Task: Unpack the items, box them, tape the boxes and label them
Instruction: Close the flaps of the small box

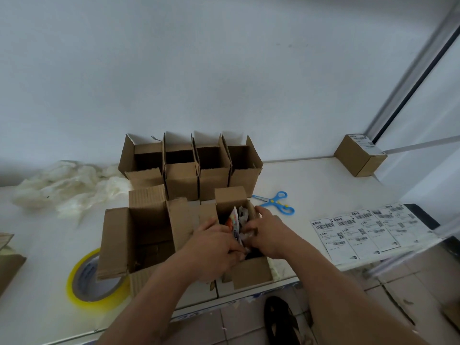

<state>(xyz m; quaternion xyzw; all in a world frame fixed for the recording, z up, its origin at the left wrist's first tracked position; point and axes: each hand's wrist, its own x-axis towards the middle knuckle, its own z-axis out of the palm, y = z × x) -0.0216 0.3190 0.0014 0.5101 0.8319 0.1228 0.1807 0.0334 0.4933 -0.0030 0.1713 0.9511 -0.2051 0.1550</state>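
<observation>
You are working both hands into the small box (pixel 245 245) at the table's near edge. The packet (pixel 234 224) is standing upright between them, your left hand (pixel 214 247) pinching its lower edge, your right hand (pixel 267 232) curling onto crumpled wrapping just beside it.

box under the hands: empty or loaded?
Loaded. The small box has packets standing inside, flaps up, both hands reaching in.

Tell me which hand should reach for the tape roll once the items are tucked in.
Left, probably. The yellow tape roll lies at the near left, beside the left hand. The right hand works the far side of the open box, nearer the scissors.
</observation>
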